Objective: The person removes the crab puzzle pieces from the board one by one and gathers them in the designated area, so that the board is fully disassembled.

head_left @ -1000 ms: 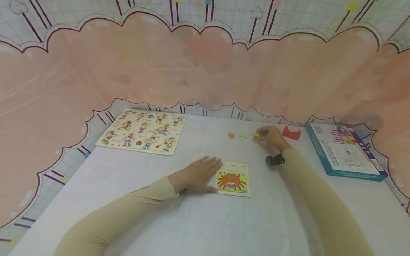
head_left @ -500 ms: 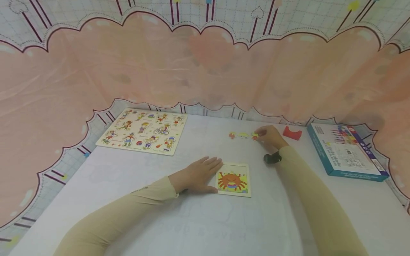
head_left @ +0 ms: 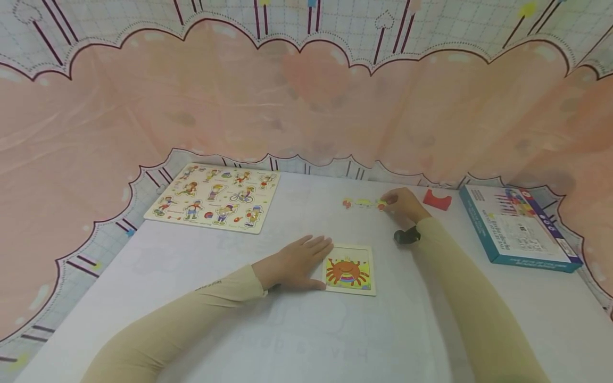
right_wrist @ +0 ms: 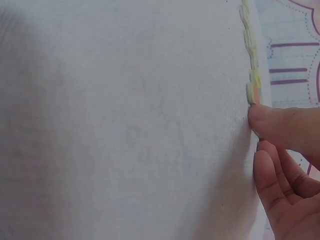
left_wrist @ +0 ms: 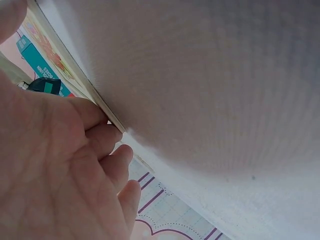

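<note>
In the head view my left hand (head_left: 299, 263) lies spread on the white table at the left edge of a square wooden crab puzzle (head_left: 347, 272). Its fingertips touch the upper left corner and the thumb the lower left. The left wrist view shows the fingers (left_wrist: 112, 165) against the frame's edge. Farther back, my right hand (head_left: 402, 205) pinches a small red and yellow puzzle piece (head_left: 381, 205) at the table surface. Beside it, to the left, lie a yellowish piece (head_left: 364, 202) and a red and yellow piece (head_left: 347, 203). Fingers partly hide the pinched piece.
A wooden board with sports figures (head_left: 215, 197) lies at the back left. To the right of my right hand are a red curved piece (head_left: 437, 199) and a flat teal-edged box (head_left: 519, 229). A patterned curtain (head_left: 306, 106) rises behind the table.
My right hand has shifted very slightly left at the row of small pieces. The left hand and the crab puzzle stay where they were.
</note>
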Available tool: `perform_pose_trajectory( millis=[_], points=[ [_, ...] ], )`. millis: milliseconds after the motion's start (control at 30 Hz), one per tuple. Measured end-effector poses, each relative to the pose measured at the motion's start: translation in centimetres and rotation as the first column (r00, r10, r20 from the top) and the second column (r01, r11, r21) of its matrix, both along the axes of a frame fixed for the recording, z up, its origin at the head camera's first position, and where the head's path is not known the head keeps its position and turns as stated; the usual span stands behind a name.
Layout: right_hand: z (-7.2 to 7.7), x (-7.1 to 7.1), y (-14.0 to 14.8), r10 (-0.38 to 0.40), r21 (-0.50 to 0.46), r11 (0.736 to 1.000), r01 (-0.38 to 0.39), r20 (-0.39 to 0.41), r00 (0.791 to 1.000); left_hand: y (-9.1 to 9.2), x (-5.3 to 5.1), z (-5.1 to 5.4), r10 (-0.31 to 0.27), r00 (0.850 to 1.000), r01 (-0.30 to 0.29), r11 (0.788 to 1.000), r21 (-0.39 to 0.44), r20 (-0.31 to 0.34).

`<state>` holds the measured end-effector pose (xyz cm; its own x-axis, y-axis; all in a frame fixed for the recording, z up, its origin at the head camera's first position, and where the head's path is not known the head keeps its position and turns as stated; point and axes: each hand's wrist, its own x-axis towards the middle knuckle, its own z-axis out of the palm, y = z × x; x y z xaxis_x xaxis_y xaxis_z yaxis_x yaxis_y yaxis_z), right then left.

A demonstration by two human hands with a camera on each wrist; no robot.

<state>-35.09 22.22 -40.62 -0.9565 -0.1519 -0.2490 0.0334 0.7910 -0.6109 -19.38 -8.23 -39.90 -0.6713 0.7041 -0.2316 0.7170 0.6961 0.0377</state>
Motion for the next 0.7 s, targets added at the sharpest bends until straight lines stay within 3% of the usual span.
perform_pose_trajectory(
  millis=[300, 467, 600, 700],
  points=[
    [0.2, 0.1, 0.2, 0.010, 0.011, 1.000, -0.010, -0.004, 1.000, 0.0, 0.0, 0.0, -0.006, 1.000, 0.006, 1.000, 0.004, -0.012],
    [0.3, 0.4, 0.4, 0.006, -0.030, 1.000, -0.007, -0.019, 1.000, 0.1, -0.1, -0.1, -0.002, 1.000, 0.002, 1.000, 0.004, -0.010],
    [0.9, 1.2, 0.3, 0.040, -0.101, 0.994, -0.048, -0.082, 0.996, 0.1, 0.0, -0.1, 0.008, 1.000, -0.008, 1.000, 0.002, 0.001],
    [1.6, 2.6, -0.3, 0.112, -0.118, 0.985, -0.128, -0.131, 0.985, 0.1, 0.0, 0.0, 0.011, 1.000, -0.011, 1.000, -0.004, 0.005]
  ],
)
